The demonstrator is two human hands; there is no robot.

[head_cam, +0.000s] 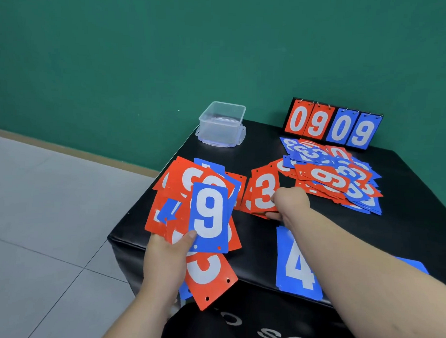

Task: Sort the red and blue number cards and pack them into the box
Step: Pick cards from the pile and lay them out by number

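Head cam is looking down at a black padded block [242, 154] with number cards all over it. Left hand [165, 258] is at the near left corner gripping a messy fan of cards [180, 192], mostly red with a few blue ones poking out. A blue 9 card [210, 219] sits on top of it, and the thumb is pressed on that card's lower left corner. A red 3 card [208, 277] hangs out the bottom of the bunch, past the edge of the block. Right hand [289, 204] is reaching into the middle and pinching the near right corner of a red stack [264, 193] with a 3 showing on top: fingers curled over the edge, thumb down at the side. That stack lies flat on the block, just right of the fan. Closer to the camera, a blue 4 card [298, 265] lies flat by the near edge, partly under the right forearm. Further back on the right is a mixed pile [335, 175] of red and blue cards, all jumbled together. The box [222, 123] is a clear plastic tub at the far left corner of the block, well apart from both hands, and I can't see any cards in it. Behind the pile a flip scoreboard [332, 124] stands reading 09 in red and 09 in blue, up against a green wall [145, 52]. Grey tiled floor [38, 213] is off to the left.
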